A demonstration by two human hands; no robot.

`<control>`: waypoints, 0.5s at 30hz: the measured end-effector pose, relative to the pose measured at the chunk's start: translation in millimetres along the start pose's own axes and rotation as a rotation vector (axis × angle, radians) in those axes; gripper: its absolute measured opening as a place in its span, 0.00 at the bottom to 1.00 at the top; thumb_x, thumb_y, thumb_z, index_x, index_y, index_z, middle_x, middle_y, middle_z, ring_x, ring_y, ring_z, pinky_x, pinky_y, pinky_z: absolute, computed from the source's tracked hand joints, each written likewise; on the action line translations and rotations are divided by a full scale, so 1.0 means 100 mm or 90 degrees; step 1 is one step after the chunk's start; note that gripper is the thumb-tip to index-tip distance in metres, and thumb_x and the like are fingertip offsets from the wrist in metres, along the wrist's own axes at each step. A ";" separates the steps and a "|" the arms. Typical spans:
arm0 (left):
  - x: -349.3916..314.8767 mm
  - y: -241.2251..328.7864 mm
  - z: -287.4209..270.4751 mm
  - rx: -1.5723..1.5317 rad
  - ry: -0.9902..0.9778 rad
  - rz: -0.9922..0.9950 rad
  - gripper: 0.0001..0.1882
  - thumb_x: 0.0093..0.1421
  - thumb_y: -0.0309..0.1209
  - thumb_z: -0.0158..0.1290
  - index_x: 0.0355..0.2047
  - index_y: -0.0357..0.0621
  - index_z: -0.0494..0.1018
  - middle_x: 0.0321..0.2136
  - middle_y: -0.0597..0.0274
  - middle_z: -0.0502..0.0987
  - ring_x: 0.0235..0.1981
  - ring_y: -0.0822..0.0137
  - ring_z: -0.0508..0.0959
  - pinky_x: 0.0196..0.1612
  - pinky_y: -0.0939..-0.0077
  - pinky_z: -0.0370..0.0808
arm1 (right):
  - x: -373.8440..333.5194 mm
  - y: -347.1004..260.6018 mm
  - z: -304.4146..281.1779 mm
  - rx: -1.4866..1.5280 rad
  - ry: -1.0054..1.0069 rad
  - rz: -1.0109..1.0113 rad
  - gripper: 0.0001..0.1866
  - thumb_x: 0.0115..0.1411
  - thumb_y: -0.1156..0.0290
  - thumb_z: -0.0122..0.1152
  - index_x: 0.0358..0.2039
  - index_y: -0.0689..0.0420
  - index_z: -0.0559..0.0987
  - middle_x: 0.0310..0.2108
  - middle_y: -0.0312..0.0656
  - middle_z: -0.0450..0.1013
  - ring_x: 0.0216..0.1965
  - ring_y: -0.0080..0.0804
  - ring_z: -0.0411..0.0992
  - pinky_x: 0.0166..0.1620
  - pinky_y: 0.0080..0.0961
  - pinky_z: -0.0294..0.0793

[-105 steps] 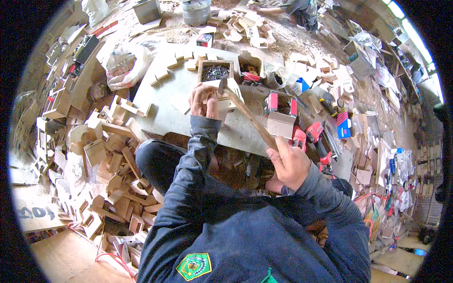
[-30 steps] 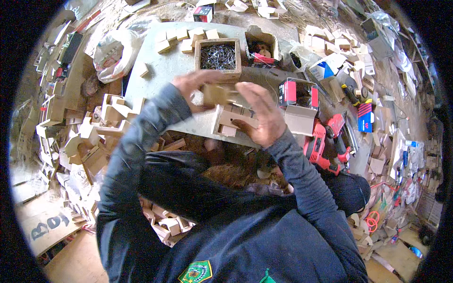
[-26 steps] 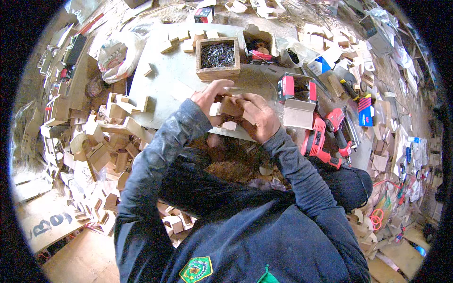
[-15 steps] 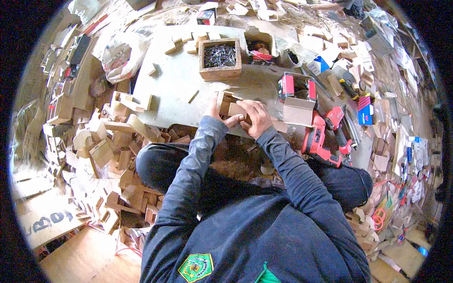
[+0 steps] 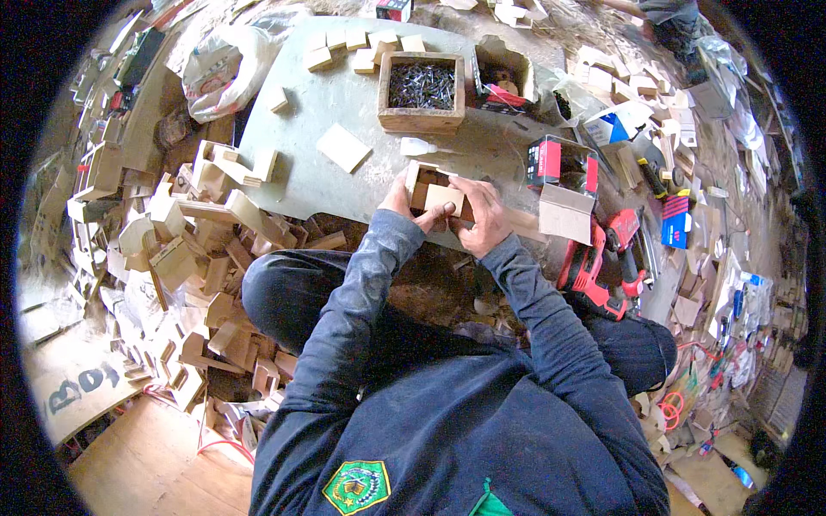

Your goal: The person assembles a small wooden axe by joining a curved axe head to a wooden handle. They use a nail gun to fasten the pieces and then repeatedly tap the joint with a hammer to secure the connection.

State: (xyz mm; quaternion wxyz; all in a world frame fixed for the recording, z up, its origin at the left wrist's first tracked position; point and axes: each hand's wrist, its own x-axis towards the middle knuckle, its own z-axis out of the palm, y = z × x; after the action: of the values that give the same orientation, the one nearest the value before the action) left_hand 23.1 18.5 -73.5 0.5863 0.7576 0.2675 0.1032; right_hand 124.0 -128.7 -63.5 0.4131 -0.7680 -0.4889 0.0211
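Note:
Both hands hold a small open wooden box (image 5: pixel 444 199) over the near edge of the grey board. My left hand (image 5: pixel 401 198) grips its left side, fingers partly hidden behind it. Around the right side curls my right hand (image 5: pixel 483 217), its thumb close to the left thumb at the near face. Just beyond the box lies a small white bottle (image 5: pixel 419 147) with a thin tip. A flat pale wooden square (image 5: pixel 344 148) rests on the board to the left. Farther back stands a wooden box (image 5: pixel 422 119) filled with dark screws or nails.
Red power tools (image 5: pixel 592 271) lie by my right knee, next to an open red and black carton (image 5: pixel 551 168). Wooden offcuts (image 5: pixel 176 262) are heaped on the left. Small wood blocks (image 5: pixel 363 60) sit along the far side of the grey work board (image 5: pixel 292 185).
The held box is tilted so more of its inside shows. The pale square, earlier a thin sliver edge-on, now lies flat. The white bottle now shows clearly. The whole view has shifted slightly.

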 end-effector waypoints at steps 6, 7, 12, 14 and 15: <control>-0.02 0.05 0.03 0.023 0.034 -0.017 0.41 0.47 0.43 0.67 0.56 0.39 0.60 0.41 0.49 0.75 0.42 0.58 0.77 0.45 0.66 0.75 | 0.00 -0.04 0.01 -0.017 0.029 0.002 0.35 0.35 0.77 0.60 0.50 0.57 0.70 0.47 0.47 0.71 0.49 0.48 0.68 0.55 0.39 0.65; -0.02 0.07 0.02 0.050 0.044 -0.005 0.40 0.48 0.43 0.66 0.56 0.40 0.61 0.41 0.48 0.75 0.42 0.58 0.77 0.45 0.66 0.75 | 0.00 -0.04 0.02 -0.028 0.030 -0.006 0.34 0.35 0.79 0.61 0.50 0.57 0.70 0.46 0.47 0.71 0.49 0.48 0.68 0.54 0.39 0.66; -0.05 0.18 0.01 0.092 0.056 -0.017 0.38 0.48 0.41 0.66 0.55 0.42 0.62 0.41 0.49 0.76 0.41 0.58 0.78 0.45 0.66 0.75 | 0.00 0.00 0.04 -0.014 0.046 0.006 0.32 0.35 0.78 0.61 0.48 0.56 0.71 0.45 0.47 0.72 0.48 0.48 0.69 0.53 0.38 0.66; -0.05 0.17 0.03 0.072 0.055 -0.015 0.38 0.47 0.41 0.66 0.55 0.42 0.63 0.40 0.49 0.76 0.41 0.58 0.78 0.45 0.66 0.75 | 0.00 -0.01 0.04 -0.005 0.058 0.016 0.31 0.35 0.75 0.57 0.47 0.56 0.71 0.44 0.47 0.72 0.48 0.48 0.68 0.54 0.39 0.65; -0.04 0.15 0.04 0.061 0.057 -0.008 0.38 0.47 0.41 0.67 0.55 0.43 0.63 0.40 0.49 0.77 0.41 0.58 0.78 0.45 0.66 0.75 | 0.00 -0.02 0.04 -0.003 0.052 0.019 0.31 0.36 0.74 0.59 0.48 0.56 0.71 0.45 0.47 0.72 0.49 0.48 0.68 0.54 0.39 0.65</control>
State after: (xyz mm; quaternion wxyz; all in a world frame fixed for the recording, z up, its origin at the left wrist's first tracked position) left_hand 25.6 11.1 -60.2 0.5376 0.7776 0.3030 0.1203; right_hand 121.1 -126.3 -64.8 0.4306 -0.7763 -0.4603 -0.0052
